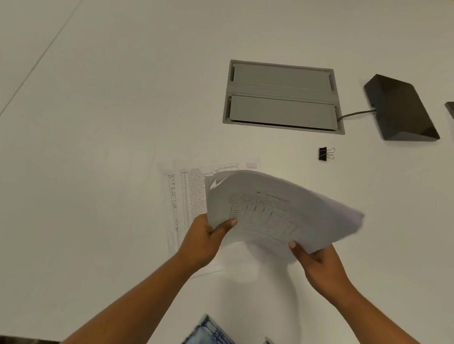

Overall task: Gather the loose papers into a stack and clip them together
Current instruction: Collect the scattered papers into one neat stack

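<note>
I am stretching both my bare forearms forward and a little inward. My left hand (204, 242) is gripping with the thumb on top, fingers curled underneath. My right hand (319, 265) is pinching likewise, thumb pointing toward the left one.

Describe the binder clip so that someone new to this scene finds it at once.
Start at the grey cable hatch set into the white table. Just nearer the person, off its right corner, lies the binder clip, alone on bare tabletop. It is the only small thing there: black body, two wire loops, beyond the held papers.
</note>
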The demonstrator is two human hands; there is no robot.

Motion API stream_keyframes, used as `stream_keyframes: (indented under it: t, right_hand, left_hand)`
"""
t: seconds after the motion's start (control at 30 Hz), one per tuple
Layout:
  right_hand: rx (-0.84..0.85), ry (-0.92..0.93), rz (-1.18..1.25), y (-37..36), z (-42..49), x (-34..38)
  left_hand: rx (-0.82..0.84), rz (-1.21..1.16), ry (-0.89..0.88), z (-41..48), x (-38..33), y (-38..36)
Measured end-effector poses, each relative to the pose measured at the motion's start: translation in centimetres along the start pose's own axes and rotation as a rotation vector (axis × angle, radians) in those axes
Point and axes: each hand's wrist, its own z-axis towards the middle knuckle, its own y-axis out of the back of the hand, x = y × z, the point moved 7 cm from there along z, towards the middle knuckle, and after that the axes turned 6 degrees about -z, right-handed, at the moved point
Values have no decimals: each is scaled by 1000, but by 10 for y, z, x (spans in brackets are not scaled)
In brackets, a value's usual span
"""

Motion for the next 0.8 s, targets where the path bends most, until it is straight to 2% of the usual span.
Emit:
stream_keyframes:
  t: [0.17,0.27,0.33,0.43,0.5,0.6,0.8]
  right_hand:
    - [102,77,-54,-3,-1,2]
    - [215,102,-273,-18,4,-7]
    - [346,148,-423,-38,4,-12]
    - [530,278,-751,-75,2,-26]
    - [589,306,-969,-92,-1,-38]
    - [503,270,-1150,-96,-2,-46]
    - [190,-28,-1196,-49,-10,-59]
  left_hand:
    - [-36,-132,23,-16,-6,20]
    - [-94,-159,31,-28,-10,40]
    - [-124,-145,63,-35,-6,54]
    - [-172,-100,110,-44,2,79]
    - [-198,-107,143,-49,8,94]
    - [-249,-131,169,-55,14,115]
    - [-382,-173,161,-62,27,139]
